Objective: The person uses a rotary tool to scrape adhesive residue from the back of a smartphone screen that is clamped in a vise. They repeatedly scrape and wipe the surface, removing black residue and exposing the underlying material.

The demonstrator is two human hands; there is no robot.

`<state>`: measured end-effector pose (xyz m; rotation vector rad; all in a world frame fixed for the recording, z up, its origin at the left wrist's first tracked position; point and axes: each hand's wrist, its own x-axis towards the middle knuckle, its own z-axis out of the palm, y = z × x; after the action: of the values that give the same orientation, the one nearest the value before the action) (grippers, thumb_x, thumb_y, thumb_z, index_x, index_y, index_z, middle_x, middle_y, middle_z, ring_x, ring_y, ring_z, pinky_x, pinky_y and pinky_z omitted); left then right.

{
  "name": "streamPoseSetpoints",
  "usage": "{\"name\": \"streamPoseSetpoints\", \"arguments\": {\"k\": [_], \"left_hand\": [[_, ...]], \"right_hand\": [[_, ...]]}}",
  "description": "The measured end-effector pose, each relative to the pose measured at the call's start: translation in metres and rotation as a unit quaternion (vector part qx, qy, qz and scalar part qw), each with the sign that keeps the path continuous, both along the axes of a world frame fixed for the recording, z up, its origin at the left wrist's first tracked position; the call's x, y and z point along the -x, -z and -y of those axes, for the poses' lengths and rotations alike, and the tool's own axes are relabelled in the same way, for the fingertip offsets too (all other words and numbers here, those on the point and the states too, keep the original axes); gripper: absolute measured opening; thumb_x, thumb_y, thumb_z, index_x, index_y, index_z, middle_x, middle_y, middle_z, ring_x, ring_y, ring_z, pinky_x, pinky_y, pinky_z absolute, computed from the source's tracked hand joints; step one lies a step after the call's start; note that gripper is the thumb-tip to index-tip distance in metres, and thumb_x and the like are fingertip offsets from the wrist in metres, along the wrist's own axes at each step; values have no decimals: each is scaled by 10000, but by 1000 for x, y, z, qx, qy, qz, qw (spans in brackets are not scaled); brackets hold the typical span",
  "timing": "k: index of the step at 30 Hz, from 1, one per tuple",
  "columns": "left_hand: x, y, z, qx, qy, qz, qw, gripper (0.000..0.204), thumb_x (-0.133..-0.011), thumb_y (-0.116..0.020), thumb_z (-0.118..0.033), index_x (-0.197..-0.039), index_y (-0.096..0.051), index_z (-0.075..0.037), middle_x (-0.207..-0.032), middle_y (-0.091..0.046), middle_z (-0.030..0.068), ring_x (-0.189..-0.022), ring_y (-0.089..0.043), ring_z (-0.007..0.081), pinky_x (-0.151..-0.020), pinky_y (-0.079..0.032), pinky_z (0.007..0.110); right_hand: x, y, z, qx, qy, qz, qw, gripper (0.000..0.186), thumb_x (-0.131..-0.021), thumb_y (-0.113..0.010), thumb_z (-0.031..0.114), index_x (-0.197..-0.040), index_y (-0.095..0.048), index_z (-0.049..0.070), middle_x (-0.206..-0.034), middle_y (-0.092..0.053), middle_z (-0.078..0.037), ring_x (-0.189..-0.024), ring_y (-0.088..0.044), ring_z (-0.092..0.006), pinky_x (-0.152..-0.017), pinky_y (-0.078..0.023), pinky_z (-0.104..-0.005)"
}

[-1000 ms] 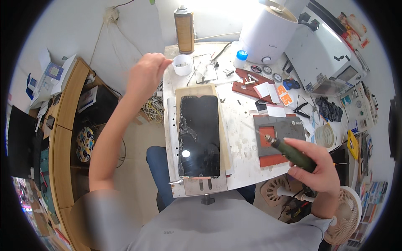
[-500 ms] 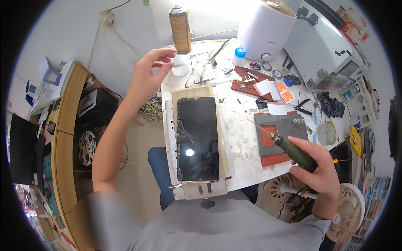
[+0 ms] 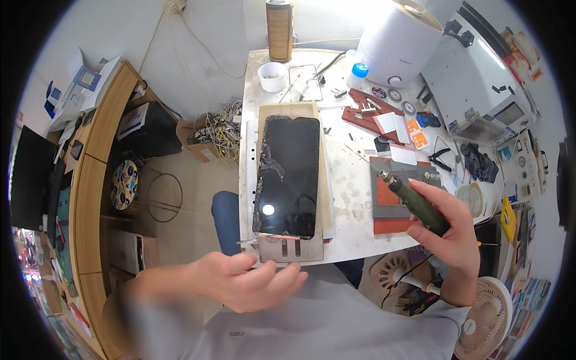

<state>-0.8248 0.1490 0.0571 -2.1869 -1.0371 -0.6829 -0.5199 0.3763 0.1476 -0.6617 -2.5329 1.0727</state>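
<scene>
A smartphone screen (image 3: 291, 186), black and glossy with cracked, flaking glass along its left edge, lies on a metal holder plate (image 3: 270, 252) with a beige pad (image 3: 327, 198) under it. My left hand (image 3: 246, 282) hovers below the near end of the holder. Its fingers are loosely bent and apart, and nothing shows in them; the holder's front knob is hidden around there. Gripped in my right hand (image 3: 453, 228) is a dark green handheld rotary tool (image 3: 423, 207), its thin metal rod angled up and left over the table, apart from the phone.
Beside the tool lies a grey and red mat (image 3: 387, 207). Farther back are a white cup (image 3: 272, 78), a spray can (image 3: 279, 30), a blue-capped bottle (image 3: 358, 73) and a white humidifier (image 3: 399, 48). Black pliers (image 3: 441, 157) lie at the right. A fan (image 3: 486, 318) stands low right.
My left hand has come back from beside the white cup to the near end of the holder. My right hand keeps the tool in nearly the same place. The view has shifted slightly.
</scene>
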Motion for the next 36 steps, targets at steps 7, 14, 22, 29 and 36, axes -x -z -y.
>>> {"name": "streamPoseSetpoints", "arguments": {"k": [7,14,22,29,36], "left_hand": [[-5,1,7,-20,-30,6,999,198,-847,-754,-224,-1039,-800,-239,-1097,-660,-111,-982,-479,104,-813,-365,260],[-5,1,5,-24,-25,7,999,189,-840,-786,-202,-1028,-802,-208,-1069,-647,-95,-948,-473,104,-800,-362,257],[-33,-9,-9,-16,-46,-41,998,287,-778,-707,-182,-1043,-811,-210,-1091,-686,-87,-905,-499,112,-771,-320,273],[-83,-41,-49,-5,-100,-127,987,241,-829,-638,-166,-1002,-790,-95,-1035,-729,13,-929,-563,131,-774,-383,279],[-129,-72,-121,97,-219,-284,928,167,-792,-634,-164,-865,-723,-44,-894,-673,69,-962,-632,219,-899,-453,349]], "right_hand": [[-11,-1,8,-65,-15,-15,998,707,-759,-856,45,-1436,-651,23,-879,-650,-78,-715,-569,-198,-638,-443,-316],[-11,-5,13,-75,-42,16,996,700,-755,-870,60,-1421,-656,21,-907,-688,-84,-701,-578,-192,-608,-441,-310],[-5,-5,16,-79,-44,-3,996,710,-749,-858,22,-1432,-668,49,-909,-673,-84,-676,-568,-187,-583,-443,-304],[-21,-15,16,-154,28,27,987,693,-773,-832,-4,-1441,-661,62,-888,-649,-87,-697,-594,-209,-605,-465,-319],[-39,-11,0,-218,82,1,973,660,-798,-816,5,-1437,-665,77,-889,-638,-88,-692,-587,-220,-602,-469,-333]]}}
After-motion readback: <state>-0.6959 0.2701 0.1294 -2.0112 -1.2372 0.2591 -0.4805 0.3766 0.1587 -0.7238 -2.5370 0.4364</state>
